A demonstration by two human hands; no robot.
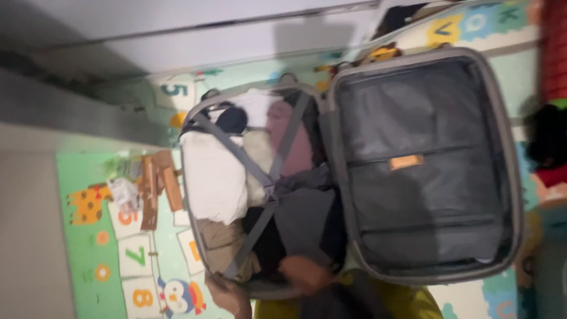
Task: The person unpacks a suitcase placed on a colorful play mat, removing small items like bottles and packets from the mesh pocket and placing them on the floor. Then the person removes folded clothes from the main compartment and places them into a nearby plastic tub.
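Note:
An open grey suitcase (354, 77) lies flat on a patterned play mat. Its left half is packed with clothes: a white bundle (212, 177), dark grey garments (307, 212) and a tan piece (221, 242), all under crossed grey straps (269, 192). The right half is the lid (425, 165), covered by a dark zipped panel with an orange tab (405, 162). My left hand (229, 296) is at the near rim of the packed half, by a strap end. My right hand (304, 273) rests on the dark clothes near that rim. Blur hides the fingers of both hands.
Small wooden pieces (156, 186) and a crumpled wrapper (124, 190) lie on the mat left of the suitcase. A white wall and skirting (207, 35) run along the top. Dark and red items (549, 142) sit at the right edge. My yellow-green clothing (407, 301) shows at the bottom.

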